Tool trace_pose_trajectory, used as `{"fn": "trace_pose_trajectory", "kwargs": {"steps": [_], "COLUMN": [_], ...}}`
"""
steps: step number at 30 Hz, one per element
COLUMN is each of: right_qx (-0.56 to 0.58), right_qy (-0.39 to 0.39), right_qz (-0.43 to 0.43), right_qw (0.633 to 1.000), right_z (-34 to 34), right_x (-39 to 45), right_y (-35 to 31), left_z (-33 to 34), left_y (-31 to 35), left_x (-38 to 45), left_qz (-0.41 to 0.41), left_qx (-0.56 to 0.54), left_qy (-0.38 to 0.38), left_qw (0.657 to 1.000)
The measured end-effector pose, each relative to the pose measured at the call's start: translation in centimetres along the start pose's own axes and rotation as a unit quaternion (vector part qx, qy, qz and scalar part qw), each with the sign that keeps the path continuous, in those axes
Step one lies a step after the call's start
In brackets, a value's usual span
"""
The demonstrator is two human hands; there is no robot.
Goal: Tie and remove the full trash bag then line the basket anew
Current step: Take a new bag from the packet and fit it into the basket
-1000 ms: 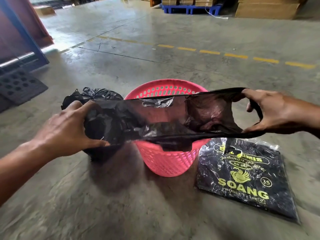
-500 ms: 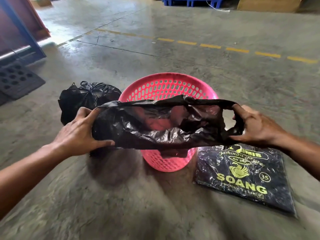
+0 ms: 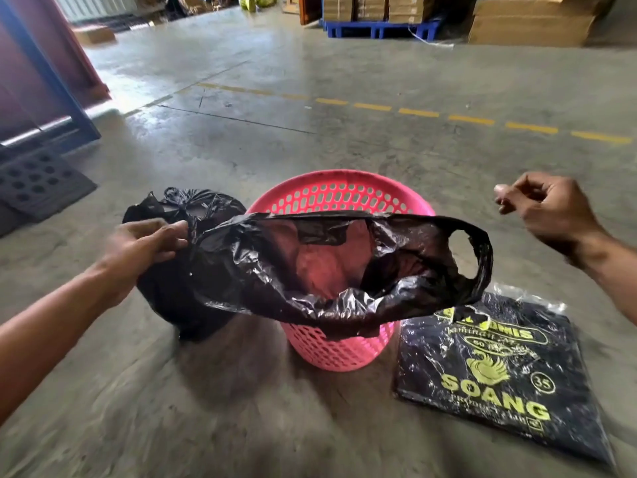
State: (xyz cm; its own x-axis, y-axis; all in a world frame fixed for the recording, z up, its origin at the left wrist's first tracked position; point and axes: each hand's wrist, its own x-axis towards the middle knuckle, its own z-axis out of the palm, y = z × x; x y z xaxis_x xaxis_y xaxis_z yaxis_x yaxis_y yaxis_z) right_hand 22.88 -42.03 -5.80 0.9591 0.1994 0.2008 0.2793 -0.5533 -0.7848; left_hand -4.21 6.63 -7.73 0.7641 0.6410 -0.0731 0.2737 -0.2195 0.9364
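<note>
A fresh black trash bag [image 3: 262, 270] hangs open over a pink perforated basket [image 3: 339, 350] on a concrete warehouse floor [image 3: 241, 426], its mouth spread wide enough to show the pink of the basket through the thin plastic. At far left, the person's left hand [image 3: 144, 246] pinches one handle of the bag between thumb and fingers, carrying its whole weight. Just behind that hand sits the full trash bag [image 3: 203, 205] — knotted at the top, out of the basket and resting on the floor beside it. The new bag sags across the basket's rim; whether it touches the rim cannot be told. Its other handle loop [image 3: 482, 257] droops free on the right, held by nothing. Further right, the right hand [image 3: 548, 215] hovers loosely curled and empty, clear of the bag. Below it on the floor lies a flat pack of black bags [image 3: 499, 374] — yellow lettering reads "SOANG" — just beside the basket.
</note>
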Motion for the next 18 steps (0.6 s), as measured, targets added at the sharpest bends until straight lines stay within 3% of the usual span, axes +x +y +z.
{"fn": "trace_pose_trajectory", "kwargs": {"steps": [2, 4, 7, 9, 10, 13, 18], "right_qx": [-0.039, -0.111, -0.221, -0.28, -0.311, -0.373, -0.21], "right_qy": [0.018, -0.049, -0.17, -0.189, -0.185, -0.197, -0.095], "right_qz": [-0.083, -0.162, -0.27, -0.317, -0.322, -0.281, -0.127], "right_qw": [0.996, 0.979, 0.922, 0.886, 0.875, 0.862, 0.965], "right_z": [0.0, 1.1, 3.7, 5.6, 6.6, 8.7, 7.4], "right_x": [0.3, 0.2, -0.2, -0.2, -0.3, -0.1, 1.9], "right_y": [-3.5, -7.1, -11.6, -12.7, -12.6, -11.0, -7.4], "left_z": [1.1, 2.9, 6.1, 7.8, 8.2, 8.8, 8.8], "left_y": [2.1, 4.6, 7.7, 8.4, 8.2, 7.7, 7.4], "left_x": [-0.2, -0.4, -0.6, -0.1, 0.3, 1.7, 4.4], "left_qz": [0.085, 0.155, 0.266, 0.308, 0.31, 0.288, 0.273], "left_qx": [0.051, 0.135, 0.346, 0.437, 0.45, 0.412, 0.331], "left_qy": [0.014, -0.027, -0.098, -0.096, -0.092, -0.099, -0.05], "left_qw": [0.995, 0.978, 0.894, 0.84, 0.832, 0.859, 0.902]}}
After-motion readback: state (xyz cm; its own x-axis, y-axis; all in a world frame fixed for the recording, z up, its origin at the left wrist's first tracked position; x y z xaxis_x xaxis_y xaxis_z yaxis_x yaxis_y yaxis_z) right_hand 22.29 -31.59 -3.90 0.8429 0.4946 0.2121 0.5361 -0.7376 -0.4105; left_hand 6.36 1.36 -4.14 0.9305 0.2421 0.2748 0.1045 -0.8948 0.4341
